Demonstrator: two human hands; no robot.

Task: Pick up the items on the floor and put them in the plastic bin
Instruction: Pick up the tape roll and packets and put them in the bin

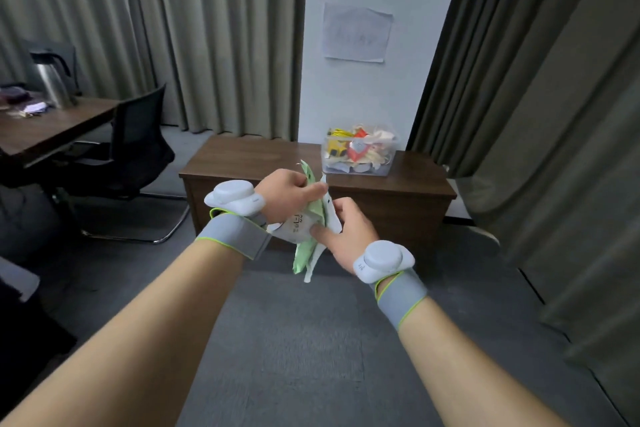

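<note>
Dim, flat indoor light, source not visible. The white wall (374,87) is the brightest area, with no hard glare. Shadows are soft: a faint one on the grey carpet (311,340) below the low wooden cabinet (249,156), and the far left edge near the office chair (138,142) drops almost to black. Strong wide-angle distortion, with the curtains (540,87) bowing and leaning at both sides and the forearms stretched toward the bottom corners. Overall soft with compression smear. Print on the packets (308,222) is unreadable; the clear bin (360,149) contents are mushy.
</note>
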